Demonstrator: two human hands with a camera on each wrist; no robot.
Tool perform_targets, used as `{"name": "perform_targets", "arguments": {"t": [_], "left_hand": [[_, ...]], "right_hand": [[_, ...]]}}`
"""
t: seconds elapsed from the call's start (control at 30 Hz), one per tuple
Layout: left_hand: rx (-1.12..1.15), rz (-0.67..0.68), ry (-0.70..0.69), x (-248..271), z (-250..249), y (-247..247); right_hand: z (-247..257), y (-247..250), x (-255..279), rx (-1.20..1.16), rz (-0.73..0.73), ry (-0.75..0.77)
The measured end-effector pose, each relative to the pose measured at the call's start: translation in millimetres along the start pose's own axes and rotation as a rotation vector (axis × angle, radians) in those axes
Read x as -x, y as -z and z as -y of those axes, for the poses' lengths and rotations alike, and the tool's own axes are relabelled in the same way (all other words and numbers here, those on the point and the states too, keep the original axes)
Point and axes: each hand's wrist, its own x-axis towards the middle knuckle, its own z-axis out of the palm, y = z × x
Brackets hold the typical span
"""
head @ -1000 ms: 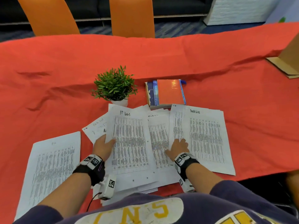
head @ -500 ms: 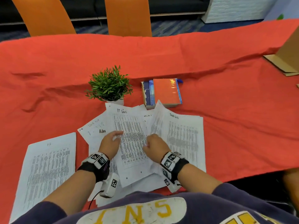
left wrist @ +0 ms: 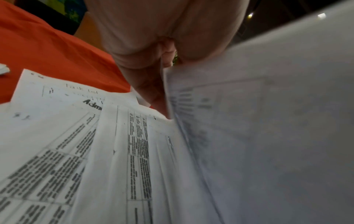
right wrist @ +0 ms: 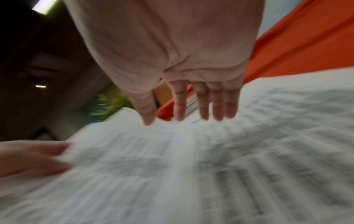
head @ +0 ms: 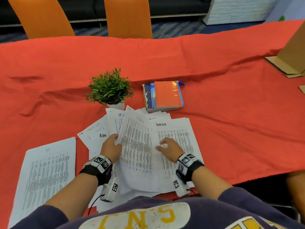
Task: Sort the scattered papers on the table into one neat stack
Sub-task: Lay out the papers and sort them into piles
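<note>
Papers (head: pixel 140 146) lie between left hand (head: pixel 112 147) and right hand (head: pixel 171 148).

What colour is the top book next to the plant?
Orange top book, clearest in the head view.

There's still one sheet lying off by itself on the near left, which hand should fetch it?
Right, probably: the right hand is open and free, though farther from the lone sheet; the left hand grips a lifted sheet.

Two hands (head: pixel 112 147), one potted plant (head: pixel 109 88), two orange chairs (head: pixel 41 17), three stacked books (head: pixel 165 95)
</note>
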Motion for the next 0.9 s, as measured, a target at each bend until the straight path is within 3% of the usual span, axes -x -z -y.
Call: {"name": "perform_targets", "arguments": {"t": [0.13,0.27,0.43,0.57,0.7,0.9], "left_hand": [[0.038,-0.042,-0.056,3.2,-1.2,14.6],[0.029,-0.100,-0.146,3.3,-0.8,25.1],[0.211,-0.217,-0.177,6.6,-4.5,34.3],[0.479,-0.316,0.004,0.0,10.9,27.5],[0.332,-0.198,0.255,11.0,24.4,10.9],[0.265,-0.068,0.400,8.0,65.0,-4.6]], "right_hand": [[-67.4,27.3,-17.2,0.254,-0.240,-0.431],[-100.8,26.4,-24.9,0.260,-0.287,-0.567],[-107.7,23.4,-27.6,0.178,-0.375,-0.535],[-110.6,28.7,-29.1,0.081,-0.434,-0.420],[-109.6,34.5,-26.0,0.019,-0.393,-0.414],[-111.4,41.8,-26.7,0.010,-0.379,-0.361]]}}
